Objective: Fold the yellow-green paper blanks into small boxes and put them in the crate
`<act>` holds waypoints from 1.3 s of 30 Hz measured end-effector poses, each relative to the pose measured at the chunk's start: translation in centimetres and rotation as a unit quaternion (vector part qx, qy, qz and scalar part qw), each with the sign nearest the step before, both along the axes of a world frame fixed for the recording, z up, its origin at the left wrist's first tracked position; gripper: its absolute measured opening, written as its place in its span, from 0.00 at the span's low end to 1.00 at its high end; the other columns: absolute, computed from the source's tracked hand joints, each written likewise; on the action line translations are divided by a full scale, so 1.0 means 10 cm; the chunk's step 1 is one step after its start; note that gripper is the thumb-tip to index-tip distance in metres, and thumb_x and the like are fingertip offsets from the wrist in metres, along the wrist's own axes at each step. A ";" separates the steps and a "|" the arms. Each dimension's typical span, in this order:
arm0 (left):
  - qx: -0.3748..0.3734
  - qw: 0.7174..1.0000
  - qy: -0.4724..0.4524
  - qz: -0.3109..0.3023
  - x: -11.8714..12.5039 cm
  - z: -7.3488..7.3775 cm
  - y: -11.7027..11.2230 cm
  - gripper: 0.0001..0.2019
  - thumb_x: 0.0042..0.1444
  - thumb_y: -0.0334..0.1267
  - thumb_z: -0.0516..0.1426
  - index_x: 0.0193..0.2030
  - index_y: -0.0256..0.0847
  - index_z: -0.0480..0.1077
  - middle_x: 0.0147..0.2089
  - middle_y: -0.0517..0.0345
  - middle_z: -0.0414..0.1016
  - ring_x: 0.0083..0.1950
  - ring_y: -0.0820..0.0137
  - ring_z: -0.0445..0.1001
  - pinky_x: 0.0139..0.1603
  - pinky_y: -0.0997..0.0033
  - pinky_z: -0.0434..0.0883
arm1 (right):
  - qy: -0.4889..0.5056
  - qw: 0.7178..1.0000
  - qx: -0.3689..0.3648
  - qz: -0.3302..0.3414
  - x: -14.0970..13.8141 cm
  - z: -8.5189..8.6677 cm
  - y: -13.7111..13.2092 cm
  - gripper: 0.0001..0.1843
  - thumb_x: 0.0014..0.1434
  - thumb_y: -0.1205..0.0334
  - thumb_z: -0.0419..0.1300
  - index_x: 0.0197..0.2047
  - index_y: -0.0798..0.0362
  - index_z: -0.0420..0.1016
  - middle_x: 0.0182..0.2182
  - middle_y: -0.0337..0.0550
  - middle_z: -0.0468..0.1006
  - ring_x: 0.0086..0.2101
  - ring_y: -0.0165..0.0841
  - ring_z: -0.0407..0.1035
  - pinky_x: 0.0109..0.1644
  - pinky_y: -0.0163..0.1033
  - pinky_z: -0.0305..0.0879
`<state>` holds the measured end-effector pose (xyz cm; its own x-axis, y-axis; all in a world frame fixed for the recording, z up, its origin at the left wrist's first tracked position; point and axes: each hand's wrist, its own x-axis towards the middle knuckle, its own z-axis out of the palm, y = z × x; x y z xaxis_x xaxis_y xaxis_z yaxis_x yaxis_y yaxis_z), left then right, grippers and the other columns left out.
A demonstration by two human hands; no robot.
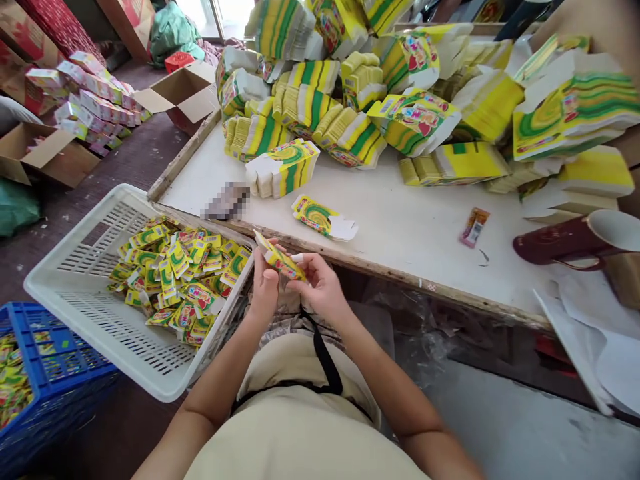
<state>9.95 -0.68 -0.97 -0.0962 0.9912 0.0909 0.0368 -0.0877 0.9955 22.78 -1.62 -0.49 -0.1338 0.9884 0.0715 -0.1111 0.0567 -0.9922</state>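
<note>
Between my two hands is a small yellow and green printed carton (280,259), tilted and looking flat, held in front of the table edge. My left hand (263,287) grips its left end, thumb toward me. With the thumb and fingers of my right hand (320,285) I pinch its right end; a white wrap shows on one fingertip. Just beyond, a single flat carton (324,218) lies on the table with its white flaps out. Behind that stands a short stack of flat cartons (283,167). Left of my hands, a white basket (50,270) holds many small yellow cartons (173,270).
Bundles of flat cartons (310,93) heap along the back of the white table (400,220). A dark red mug (555,240) and a small sachet (474,227) sit at right. A blue crate (65,373), open cardboard boxes (183,93) and pink-white boxes (95,93) are at left.
</note>
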 end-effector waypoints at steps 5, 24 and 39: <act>-0.030 0.998 -0.043 0.022 -0.21 -0.04 -0.01 0.17 0.53 0.54 0.65 0.36 0.41 0.77 0.38 0.54 0.81 0.40 0.63 0.80 0.48 0.60 0.75 | -0.049 0.997 0.037 -0.051 0.23 -0.06 0.10 0.12 0.54 0.53 0.69 0.29 0.50 0.73 0.26 0.36 0.76 0.28 0.33 0.70 0.33 0.38 0.69; 0.033 0.911 0.380 -0.155 -0.18 0.17 -0.15 0.35 0.50 0.41 0.65 0.62 0.39 0.55 0.53 0.44 0.74 0.49 0.55 0.78 0.47 0.57 0.75 | -0.030 0.998 0.043 0.019 0.25 -0.01 -0.03 0.31 0.68 0.44 0.51 0.70 0.47 0.57 0.65 0.48 0.67 0.63 0.41 0.64 0.65 0.47 0.64; 0.165 0.897 0.390 -0.130 -0.08 0.02 -0.15 0.35 0.52 0.34 0.62 0.64 0.45 0.51 0.57 0.46 0.69 0.54 0.59 0.75 0.50 0.61 0.75 | 0.110 0.982 -0.139 0.067 0.13 -0.20 0.12 0.31 0.52 0.36 0.67 0.51 0.49 0.76 0.48 0.47 0.79 0.51 0.43 0.73 0.57 0.49 0.71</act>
